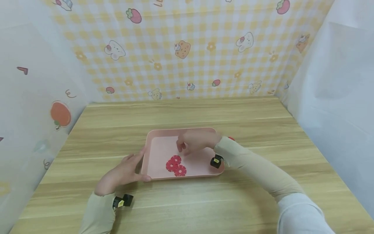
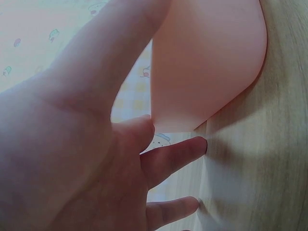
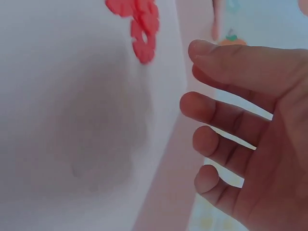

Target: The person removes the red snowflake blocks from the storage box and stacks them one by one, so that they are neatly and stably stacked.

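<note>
A shallow pink tray point(image 1: 157, 143) lies on the table. Inside it, near the front, is a small cluster of red interlocking discs point(image 1: 176, 165) with notched, flower-like edges. My left hand point(image 1: 124, 172) rests at the tray's front left corner, thumb at the front wall and fingers along the left wall; in the left wrist view its fingers point(image 2: 175, 159) are fairly straight beside the tray wall point(image 2: 207, 57). Over the tray, behind the discs, hovers my right hand point(image 1: 194, 141). Its fingers point(image 3: 197, 106) are loosely bent, thumb close to the index finger, nothing visible between them.
Another red piece point(image 1: 231, 138) shows on the table right of the tray, mostly hidden behind the right forearm. A patterned yellow checked cloth point(image 1: 187, 65) stands behind the wooden table point(image 1: 187, 113), with white sheets at both sides.
</note>
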{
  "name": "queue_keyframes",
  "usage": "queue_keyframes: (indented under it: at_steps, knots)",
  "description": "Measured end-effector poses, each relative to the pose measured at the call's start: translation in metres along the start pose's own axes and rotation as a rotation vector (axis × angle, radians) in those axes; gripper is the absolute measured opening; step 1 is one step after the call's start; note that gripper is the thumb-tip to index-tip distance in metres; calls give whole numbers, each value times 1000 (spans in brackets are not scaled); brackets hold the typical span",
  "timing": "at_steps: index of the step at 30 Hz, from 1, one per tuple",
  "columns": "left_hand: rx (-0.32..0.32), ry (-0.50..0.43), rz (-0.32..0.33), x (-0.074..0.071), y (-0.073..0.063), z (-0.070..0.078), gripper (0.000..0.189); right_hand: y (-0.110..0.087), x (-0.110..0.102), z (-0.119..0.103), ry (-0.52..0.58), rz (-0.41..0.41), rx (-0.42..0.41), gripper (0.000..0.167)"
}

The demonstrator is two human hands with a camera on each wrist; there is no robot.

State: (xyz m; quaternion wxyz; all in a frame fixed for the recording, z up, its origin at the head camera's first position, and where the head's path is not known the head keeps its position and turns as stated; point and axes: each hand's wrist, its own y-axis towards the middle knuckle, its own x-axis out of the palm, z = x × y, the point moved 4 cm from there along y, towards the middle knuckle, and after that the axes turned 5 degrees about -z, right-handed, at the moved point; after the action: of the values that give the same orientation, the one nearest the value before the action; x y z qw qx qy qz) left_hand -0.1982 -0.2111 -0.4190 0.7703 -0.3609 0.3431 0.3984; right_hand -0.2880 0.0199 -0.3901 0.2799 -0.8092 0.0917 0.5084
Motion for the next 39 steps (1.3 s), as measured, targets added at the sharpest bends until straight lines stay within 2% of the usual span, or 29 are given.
queue_keyframes:
  at_steps: [5, 10, 17, 24, 30, 39]
  knots:
    - [-2, -1, -3, 1, 1, 0, 119, 11, 9, -11, -23, 9, -59, 13]
    - [-2, 8, -6, 1, -1, 1, 119, 21, 17, -22, -37, 24, -127, 26]
    - [-5, 12, -13, 1, -1, 1, 118, 29, 27, -27, -31, 7, -94, 41]
    - [-25, -11, -21, 0, -1, 1, 118, 32, 29, -29, -48, -9, -78, 38]
    - [-7, -6, -7, -1, -2, 1, 117, 37, 32, -30, -83, -15, -76, 39]
    - [9, -10, -1, -2, -3, 2, 116, 41, 33, -28, -143, 17, -68, 29]
